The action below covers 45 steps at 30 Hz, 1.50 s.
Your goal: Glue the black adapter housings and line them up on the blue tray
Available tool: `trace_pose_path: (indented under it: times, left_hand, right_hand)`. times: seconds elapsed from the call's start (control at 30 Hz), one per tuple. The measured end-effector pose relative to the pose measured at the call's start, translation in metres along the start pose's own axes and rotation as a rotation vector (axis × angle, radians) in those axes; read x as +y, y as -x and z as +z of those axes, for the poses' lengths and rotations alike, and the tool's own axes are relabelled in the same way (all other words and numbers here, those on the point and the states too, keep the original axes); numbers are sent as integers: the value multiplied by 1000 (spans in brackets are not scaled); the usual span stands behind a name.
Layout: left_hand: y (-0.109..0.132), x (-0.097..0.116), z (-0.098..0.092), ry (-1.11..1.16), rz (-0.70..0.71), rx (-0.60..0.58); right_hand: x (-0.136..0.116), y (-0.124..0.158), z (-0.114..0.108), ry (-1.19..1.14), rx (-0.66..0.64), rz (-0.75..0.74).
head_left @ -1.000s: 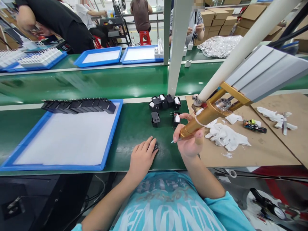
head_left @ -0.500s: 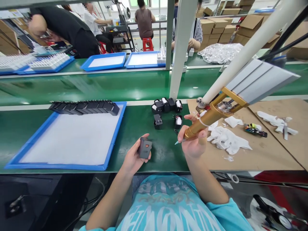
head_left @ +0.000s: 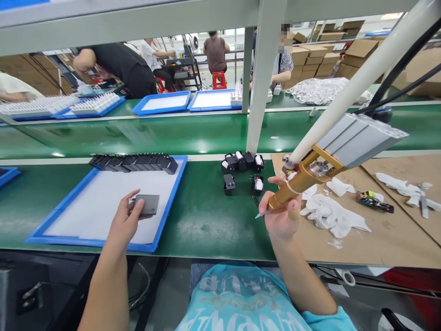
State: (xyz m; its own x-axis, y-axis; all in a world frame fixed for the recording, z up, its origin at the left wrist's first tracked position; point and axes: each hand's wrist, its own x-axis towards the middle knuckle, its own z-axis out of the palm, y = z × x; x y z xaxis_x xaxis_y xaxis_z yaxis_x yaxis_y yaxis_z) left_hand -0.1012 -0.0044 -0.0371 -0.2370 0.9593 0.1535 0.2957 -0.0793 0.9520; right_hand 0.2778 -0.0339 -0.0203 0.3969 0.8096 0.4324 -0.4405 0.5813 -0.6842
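Observation:
My left hand [head_left: 127,216] grips a dark grey plug adapter [head_left: 150,205] between thumb and fingers. It is above the white-lined blue tray [head_left: 172,207]; whether the adapter touches the liner I cannot tell. Along the tray's far edge stands a row of black adapters [head_left: 134,162]. My right hand [head_left: 283,220] is wrapped round the gold barrel of a glue gun [head_left: 290,193], whose thin light-blue nozzle [head_left: 258,215] points down and left over the green bench. Several open black adapter housings [head_left: 241,160] with white parts inside lie just beyond it.
Brown cardboard [head_left: 386,243] covers the right of the bench, bearing white gloves [head_left: 330,216], a colourful wrapped item [head_left: 375,201] and a metal blade [head_left: 423,202]. A pale upright post [head_left: 259,92] rises behind. Across the green divider are more trays [head_left: 161,103] and several co-workers.
My left hand has carried the adapter left, from in front of my body to over the tray, turning it. My right hand keeps its hold on the glue gun. The view has tilted up and left.

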Motion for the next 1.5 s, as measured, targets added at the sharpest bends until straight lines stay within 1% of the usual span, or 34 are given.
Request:
trace_pose_path:
  times: [0.07,0.1,0.13,0.17,0.23,0.33,0.4,0.47,0.57,0.67,0.77,0.83,0.87,0.93,1.0,1.03,1.07,1.1,1.13,1.2,1.23,1.27,1.3,1.33,1.37,1.4,1.43,1.5]
  left_hand:
    - [16,12,19,214,-191,10]
    - [25,19,32,317,-237,-20]
    - [34,27,46,405,-236,-43]
    - [42,34,60,477,-240,-90]
    - [54,45,87,599,-244,-151]
    - [61,56,116,706,-255,-269]
    - [62,59,127,737,-247,-347]
    - [62,61,132,751,-220,-403]
    - [61,63,135,745,-162,-470]
    - [61,62,136,722,-111,-512]
    - [60,61,132,627,-54,-514]
    - [55,60,122,437,27,-465]
    - [51,60,114,287,76,-410]
    - [38,58,91,-104,148,-251]
    - [19,52,63,-543,138,-84]
    - [9,46,48,-752,105,-35]
    - [-1,39,35,-930,70,-9]
    - [-10,31,22,-1060,41,-4]
    - [-17,22,12,-1144,14,-11]
    - [-28,7,0,-1219,-7,-56]
    - [-30,2,-1,-1229,24,-43]
    - [-30,0,2,-1223,90,-6]
    - [-28,0,10,-1195,182,54]
    - [-24,4,23,-1138,284,107]
    - [-19,9,39,-1059,378,127]
    - [-12,16,59,-952,437,102]
    - [-5,23,82,-843,446,-8]
    - [8,36,129,-666,401,-323]
  right_hand:
    - [0,0,0,-7,-5,-3]
    - [-1,0,0,-6,-2,-5]
    - [-1,0,-1,-1,1,-5]
    - [-1,0,-2,5,6,-8]
    - [-1,-1,-4,21,12,-19]
    - [-1,-2,-7,52,-13,-41]
    - [-1,-2,-9,76,-21,-56]
    - [-1,-2,-10,97,-10,-71]
    - [-1,-2,-10,116,-2,-72]
    - [-2,-1,-10,127,0,-61]
    - [-2,-1,-11,127,-2,-54]
    - [-1,-1,-12,121,-2,-50]
    - [-1,0,-12,121,0,-48]
    - [-1,0,-13,116,2,-41]
    - [-1,0,-12,104,3,-34]
    - [-1,1,-12,96,4,-33]
    - [-1,1,-11,88,3,-31]
    - [-2,1,-11,82,3,-28]
    - [-2,1,-10,78,3,-24]
    - [-2,1,-9,77,7,-20]
    - [-2,1,-9,77,9,-19]
    - [-2,1,-9,79,10,-19]
    - [-2,1,-9,81,9,-20]
    - [-2,1,-10,86,6,-21]
    - [-2,1,-10,93,2,-21]
    - [-2,1,-10,103,2,-22]
    - [-2,1,-10,114,4,-23]
    - [-2,1,-10,128,11,-26]
